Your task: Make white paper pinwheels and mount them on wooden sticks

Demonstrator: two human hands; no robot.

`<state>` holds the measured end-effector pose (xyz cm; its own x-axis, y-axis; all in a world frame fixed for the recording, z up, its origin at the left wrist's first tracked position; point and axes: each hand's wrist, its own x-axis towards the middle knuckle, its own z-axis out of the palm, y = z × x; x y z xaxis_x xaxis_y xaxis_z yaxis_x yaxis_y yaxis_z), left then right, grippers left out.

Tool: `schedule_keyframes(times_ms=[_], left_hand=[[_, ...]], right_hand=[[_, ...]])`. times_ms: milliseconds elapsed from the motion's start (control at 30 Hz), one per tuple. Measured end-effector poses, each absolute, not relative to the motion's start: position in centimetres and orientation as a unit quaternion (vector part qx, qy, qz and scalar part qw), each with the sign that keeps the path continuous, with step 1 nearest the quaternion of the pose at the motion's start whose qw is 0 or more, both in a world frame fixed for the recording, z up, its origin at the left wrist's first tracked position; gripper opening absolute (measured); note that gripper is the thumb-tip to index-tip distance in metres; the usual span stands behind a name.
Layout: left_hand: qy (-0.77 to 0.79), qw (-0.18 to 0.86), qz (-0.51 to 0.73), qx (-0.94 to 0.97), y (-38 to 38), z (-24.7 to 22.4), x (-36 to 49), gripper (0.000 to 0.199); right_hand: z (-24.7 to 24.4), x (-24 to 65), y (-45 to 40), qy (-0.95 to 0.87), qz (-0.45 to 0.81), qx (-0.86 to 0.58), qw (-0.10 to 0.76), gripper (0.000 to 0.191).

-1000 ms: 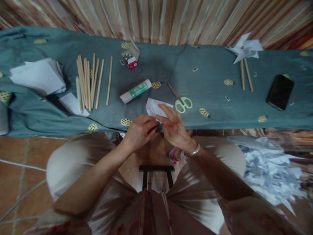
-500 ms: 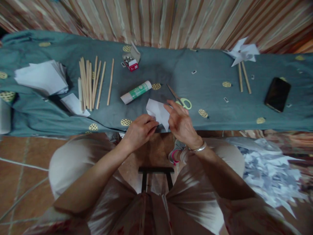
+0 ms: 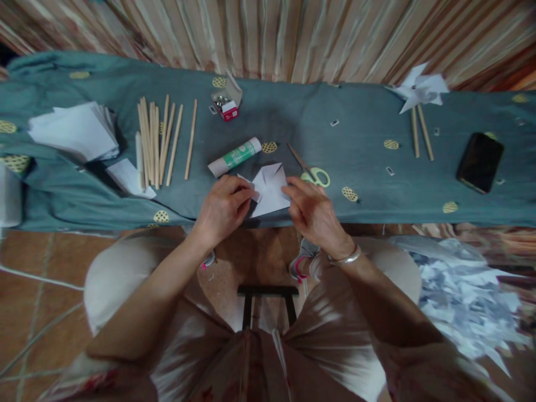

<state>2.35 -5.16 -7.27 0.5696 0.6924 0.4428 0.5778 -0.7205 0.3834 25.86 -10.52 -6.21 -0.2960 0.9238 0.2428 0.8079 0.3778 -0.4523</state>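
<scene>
A white sheet of paper, cut into with slits and partly folded, lies near the table's front edge between my hands. My left hand is closed, its thumb and forefinger pinching a flap at the paper's left side. The fingers of my right hand are closed on the right edge; the fingertips are partly hidden. Just beyond the paper lies a green and white glue stick. Scissors with light green handles rest beside my right hand, blades pointing away to the left.
Wooden sticks and a stack of white paper lie at the left. A small open red box stands at the back. To the right are a paper pinwheel and a phone. A bag of paper pieces sits below.
The paper has turned, and its slit corner now points away from me. My left hand has moved slightly left and up; my right fingers have come down onto the paper's edge.
</scene>
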Motion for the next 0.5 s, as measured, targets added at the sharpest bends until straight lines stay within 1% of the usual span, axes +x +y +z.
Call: schedule_keyframes(times_ms=[167, 267, 367, 500], left_hand=[[0.358, 0.093, 0.294, 0.881, -5.6, -6.7, 2.5, 0.016], [0.335, 0.062, 0.295, 0.893, -6.4, -6.3, 2.9, 0.015], [0.31, 0.035, 0.267, 0.912, -7.2, -6.3, 3.5, 0.016], [0.313, 0.037, 0.242, 0.918, -7.5, -6.7, 4.0, 0.012]], right_hand=[[-5.9, 25.7, -10.8, -0.804, 0.114, -0.539, 0.225, 0.034], [-5.8, 25.6, -10.8, -0.806, 0.101, -0.542, 0.216, 0.033], [-5.5, 25.4, -10.9, -0.808, 0.095, -0.544, 0.205, 0.031], [-5.1, 25.0, -11.1, -0.806, 0.098, -0.547, 0.204, 0.028]])
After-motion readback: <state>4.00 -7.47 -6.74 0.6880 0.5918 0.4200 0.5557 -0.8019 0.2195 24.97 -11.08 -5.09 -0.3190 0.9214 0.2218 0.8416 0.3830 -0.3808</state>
